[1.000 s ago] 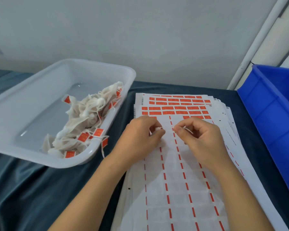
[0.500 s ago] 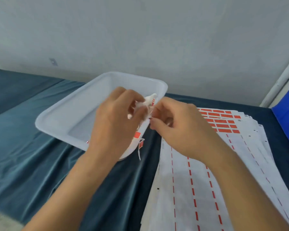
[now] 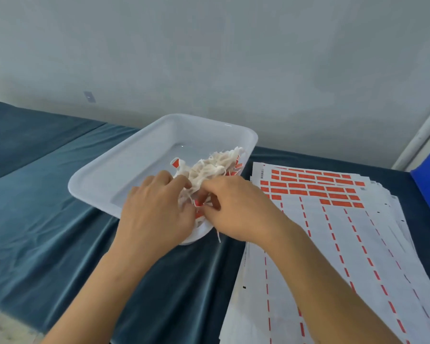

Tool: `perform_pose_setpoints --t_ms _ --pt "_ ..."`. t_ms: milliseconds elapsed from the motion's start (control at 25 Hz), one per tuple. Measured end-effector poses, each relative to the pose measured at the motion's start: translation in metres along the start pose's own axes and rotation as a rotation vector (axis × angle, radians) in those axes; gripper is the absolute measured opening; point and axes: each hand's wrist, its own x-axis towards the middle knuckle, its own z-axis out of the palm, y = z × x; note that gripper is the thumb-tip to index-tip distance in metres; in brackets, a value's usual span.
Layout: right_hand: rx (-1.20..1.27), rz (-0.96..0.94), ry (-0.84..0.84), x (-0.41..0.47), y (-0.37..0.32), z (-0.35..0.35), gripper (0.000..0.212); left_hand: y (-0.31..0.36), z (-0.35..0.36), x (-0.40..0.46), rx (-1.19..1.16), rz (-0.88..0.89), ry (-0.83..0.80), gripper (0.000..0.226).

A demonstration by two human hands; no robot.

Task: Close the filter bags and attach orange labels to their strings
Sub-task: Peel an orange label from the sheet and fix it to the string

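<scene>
Both forearms reached forward side by side, bare to the elbows, and converged over the near corner of the tray (image 3: 104, 180). The left hand (image 3: 157, 214) lay back up, its fingers curled down into the tray's contents, fingertips hidden. The right hand (image 3: 236, 209), just beside it and almost touching, was also back up, its fingers bent inward toward the left hand, pinching something small there.
</scene>
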Motion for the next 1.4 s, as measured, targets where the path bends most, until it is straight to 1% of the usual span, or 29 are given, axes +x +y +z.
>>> perform_pose_setpoints --t_ms 80,120,200,280,360,400,520,600,640,760,840,920,1120,1240,1280,1360,1400 --pt "0.004 0.015 0.007 -0.007 0.002 -0.008 0.006 0.006 0.0 0.003 0.109 0.011 0.064 0.028" --pt "0.002 0.026 0.016 -0.011 0.004 -0.013 0.006 0.011 0.0 0.003 0.118 0.013 0.106 0.027" --pt "-0.001 0.059 0.035 -0.021 0.007 -0.026 0.009 0.032 0.003 0.002 0.054 0.056 0.186 0.024" --pt "-0.008 0.083 0.058 -0.034 0.013 -0.039 0.014 0.06 0.012 -0.002 -0.049 0.162 0.246 0.021" --pt "-0.039 0.132 0.073 -0.05 0.022 -0.05 0.016 0.087 0.023 -0.006 -0.108 0.259 0.271 0.013" --pt "-0.053 0.18 0.076 -0.059 0.028 -0.054 0.017 0.1 0.03 -0.007 -0.146 0.292 0.254 0.011" --pt "-0.117 0.34 0.054 -0.088 0.05 -0.064 0.018 0.135 0.052 -0.014 -0.259 0.347 0.128 0.012" --pt "-0.171 0.432 0.003 -0.108 0.064 -0.069 0.013 0.156 0.069 -0.02 -0.286 0.362 0.031 0.012" --pt "-0.193 0.467 -0.029 -0.117 0.071 -0.071 0.011 0.164 0.078 -0.023 -0.302 0.373 -0.02 0.013" --pt "-0.238 0.556 -0.123 -0.139 0.09 -0.07 0.018 0.185 0.104 -0.03 -0.346 0.373 -0.19 0.017" --pt "-0.236 0.603 -0.178 -0.148 0.099 -0.066 0.018 0.192 0.117 -0.035 -0.374 0.374 -0.279 0.013" --pt "-0.211 0.636 -0.193 -0.154 0.106 -0.061 0.016 0.196 0.125 -0.04 -0.393 0.372 -0.345 0.01" --pt "-0.184 0.637 -0.163 -0.156 0.114 -0.055 0.014 0.192 0.134 -0.043 -0.403 0.355 -0.34 0.012" --pt "-0.192 0.633 -0.201 -0.152 0.115 -0.057 0.011 0.19 0.136 -0.044 -0.42 0.357 -0.352 0.012" --pt "-0.186 0.638 -0.228 -0.151 0.115 -0.061 0.01 0.188 0.137 -0.044 -0.411 0.372 -0.356 0.013" --pt "-0.175 0.651 -0.269 -0.146 0.116 -0.074 0.016 0.185 0.139 -0.046 -0.372 0.424 -0.359 0.02" --pt "-0.174 0.656 -0.259 -0.144 0.117 -0.085 0.018 0.184 0.14 -0.046 -0.358 0.45 -0.362 0.024"
